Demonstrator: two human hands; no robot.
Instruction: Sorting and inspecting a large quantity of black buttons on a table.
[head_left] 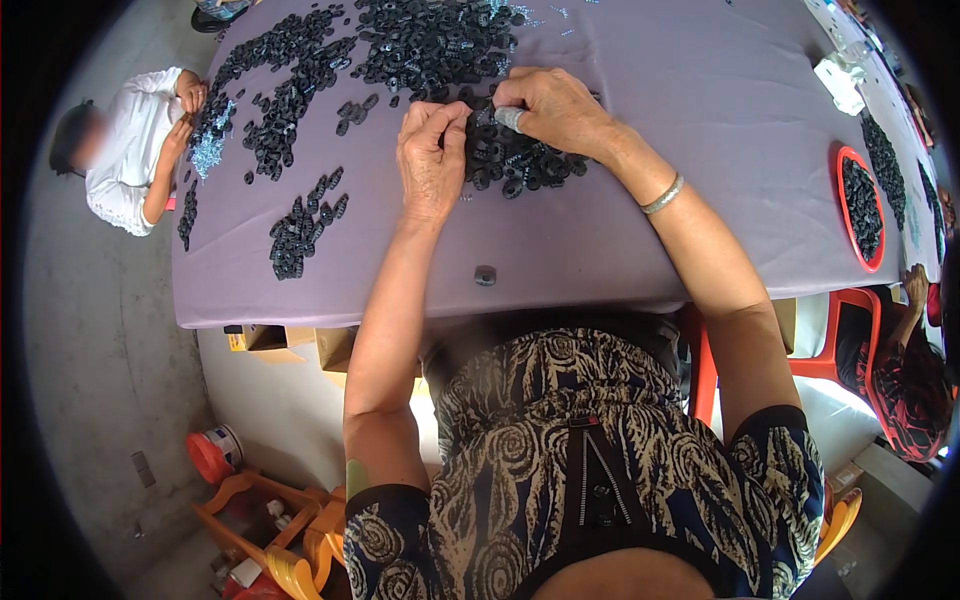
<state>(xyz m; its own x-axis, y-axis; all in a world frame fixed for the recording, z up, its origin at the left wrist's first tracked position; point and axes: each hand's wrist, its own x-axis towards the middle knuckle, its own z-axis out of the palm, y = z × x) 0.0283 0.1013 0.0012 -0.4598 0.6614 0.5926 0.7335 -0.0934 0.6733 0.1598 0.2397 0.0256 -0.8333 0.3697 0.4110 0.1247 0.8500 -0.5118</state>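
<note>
Both my hands are over a pile of small black plastic parts (515, 170) on the purple-grey tablecloth. My left hand (432, 160) is closed at the pile's left side, thumb and fingertips pressed together. Just right of it, my right hand (555, 108) is closed too, its thumb wrapped in a pale covering and pressed to the fingers. Whatever either hand pinches is hidden or too small to make out. A single black part (485, 275) lies near the table's front edge. Behind my hands spreads a bigger heap of black parts (425, 50), with small silvery springs (520, 15) beside it.
More black parts (305, 225) lie in clusters to the left. Pale blue springs (208, 150) are near a person in white (135, 150) at the left edge. A red basin (842, 205) of black parts stands right. Another person's hand (916, 288) shows far right.
</note>
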